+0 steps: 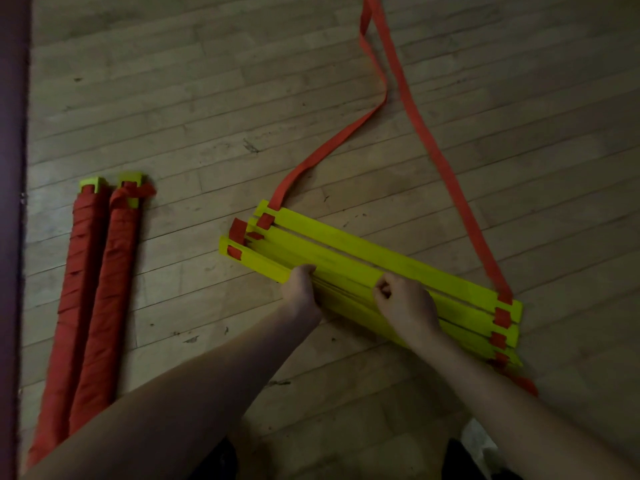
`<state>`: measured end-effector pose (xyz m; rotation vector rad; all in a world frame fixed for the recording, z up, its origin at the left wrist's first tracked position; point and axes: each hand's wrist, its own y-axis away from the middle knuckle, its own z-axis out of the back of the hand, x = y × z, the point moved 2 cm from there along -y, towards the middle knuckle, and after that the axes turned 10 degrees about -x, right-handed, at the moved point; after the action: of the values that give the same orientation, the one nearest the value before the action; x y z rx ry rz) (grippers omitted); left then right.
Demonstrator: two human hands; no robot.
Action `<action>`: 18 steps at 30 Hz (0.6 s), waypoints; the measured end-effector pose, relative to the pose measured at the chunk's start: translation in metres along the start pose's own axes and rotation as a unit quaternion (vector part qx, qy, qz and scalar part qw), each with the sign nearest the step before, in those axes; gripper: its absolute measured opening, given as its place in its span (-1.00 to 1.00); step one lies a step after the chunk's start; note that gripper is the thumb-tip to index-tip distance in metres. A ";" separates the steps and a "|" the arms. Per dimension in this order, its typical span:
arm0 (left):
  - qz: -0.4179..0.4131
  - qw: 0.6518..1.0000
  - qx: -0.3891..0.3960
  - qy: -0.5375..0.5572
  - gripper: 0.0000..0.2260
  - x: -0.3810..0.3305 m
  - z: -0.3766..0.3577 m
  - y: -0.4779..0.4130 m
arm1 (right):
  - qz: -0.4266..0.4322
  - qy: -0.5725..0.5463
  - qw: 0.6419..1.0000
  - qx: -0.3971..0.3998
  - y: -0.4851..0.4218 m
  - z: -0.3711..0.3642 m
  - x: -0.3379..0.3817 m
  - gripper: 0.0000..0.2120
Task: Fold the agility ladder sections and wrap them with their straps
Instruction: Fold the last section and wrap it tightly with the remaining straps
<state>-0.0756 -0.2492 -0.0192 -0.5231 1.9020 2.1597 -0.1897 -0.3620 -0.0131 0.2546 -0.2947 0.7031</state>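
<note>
**Two sections wrapped, the third only gathered**

The wooden floor carries everything, with a dark wall edge far left of the rung stack. Left of that stack lie two wrapped bundles, side by side and, by the look, finished. The stack itself lies fanned, and its red straps trail loose beyond it, so squaring and wrapping remain. Your left grip curls over the stack's near edge; your right grip sits curled on top, holding what you cannot tell

floor: pale wood planks, scuffed | light: dim | left edge: dark strip
</note>
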 end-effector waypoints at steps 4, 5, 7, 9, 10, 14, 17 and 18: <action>-0.023 1.000 -0.011 -0.018 -0.66 0.001 0.002 -0.007 | -0.026 0.057 0.995 0.083 -0.017 0.006 -0.021 -0.85; -0.026 0.999 -0.012 -0.023 -0.66 0.001 0.003 -0.008 | -0.016 0.031 0.993 0.109 -0.018 0.005 -0.026 -0.83; -0.029 0.999 -0.008 -0.026 -0.64 0.001 0.004 -0.010 | 0.020 -0.018 0.989 0.148 -0.018 -0.001 -0.033 -0.77; -0.032 0.999 -0.004 -0.022 -0.64 0.000 0.003 -0.009 | 0.020 -0.066 0.985 0.161 -0.015 -0.004 -0.032 -0.76; -0.034 0.999 -0.001 -0.022 -0.65 0.001 0.004 -0.010 | 0.009 -0.085 0.982 0.169 -0.013 -0.006 -0.031 -0.74; -0.034 0.999 0.012 -0.010 -0.82 0.002 0.006 -0.009 | 0.007 -0.066 0.979 0.193 -0.013 -0.009 -0.024 -0.67; -0.032 0.999 0.035 0.018 -0.91 0.003 0.006 -0.007 | 0.010 -0.100 0.975 0.196 -0.013 -0.003 -0.015 -0.67; -0.029 0.998 0.041 0.032 -0.89 0.002 0.006 -0.004 | 0.007 -0.124 0.970 0.209 -0.012 -0.002 -0.012 -0.68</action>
<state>-0.0768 -0.2430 -0.0234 -0.6299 1.9730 2.0440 -0.1901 -0.3773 -0.0202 0.7461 -0.3863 0.7446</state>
